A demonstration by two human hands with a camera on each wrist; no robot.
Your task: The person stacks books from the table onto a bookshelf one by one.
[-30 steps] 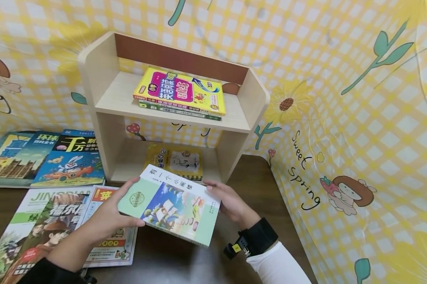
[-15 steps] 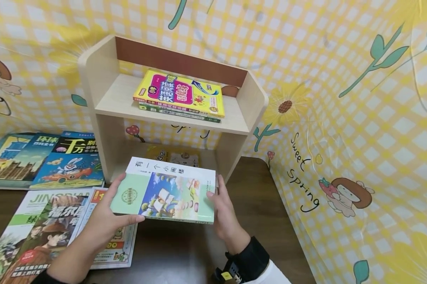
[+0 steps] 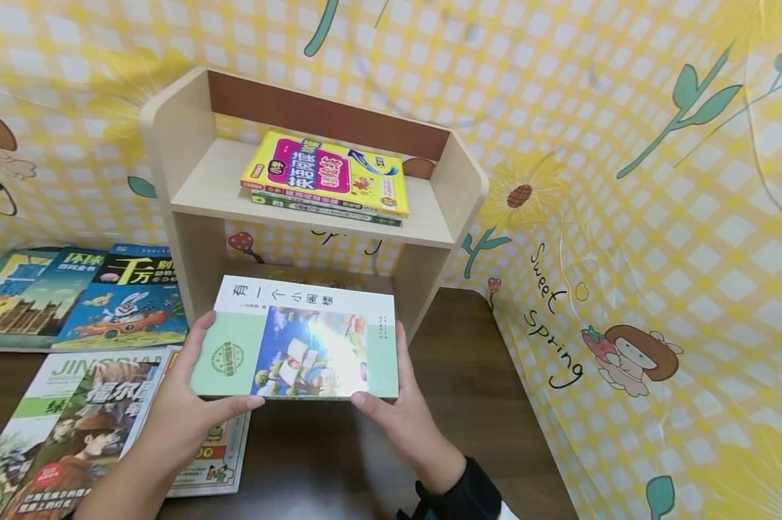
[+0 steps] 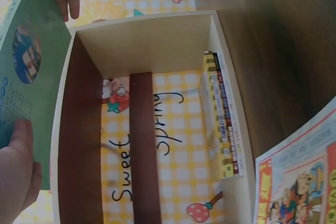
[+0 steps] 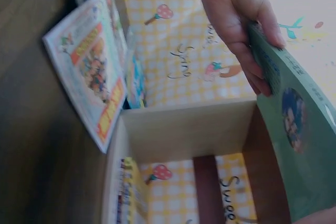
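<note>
Here, in the head view, both hands hold a green book (image 3: 296, 339) level just in front of the shelf (image 3: 202, 188), at the mouth of its lower bay. The left hand (image 3: 185, 404) grips the book's left edge, thumb on the cover near the front corner; the right hand (image 3: 393, 415) grips the right edge, thumb on the front corner. A yellow book (image 3: 328, 173) lies on a small stack on the shelf's upper board. Left of the shelf, picture books (image 3: 79, 296) lie flat on the table (image 3: 481, 375), and magazines (image 3: 79, 426) lie in front of those.

From the left wrist, the left thumb (image 4: 18, 156) presses the green cover (image 4: 31, 72); inside the lower bay of the shelf (image 4: 142, 40) a thin book (image 4: 223, 114) lies flat.

From the right wrist, fingers (image 5: 247, 19) of the left hand curl under the book's (image 5: 294, 145) edge in front of the shelf (image 5: 184, 129)
</note>
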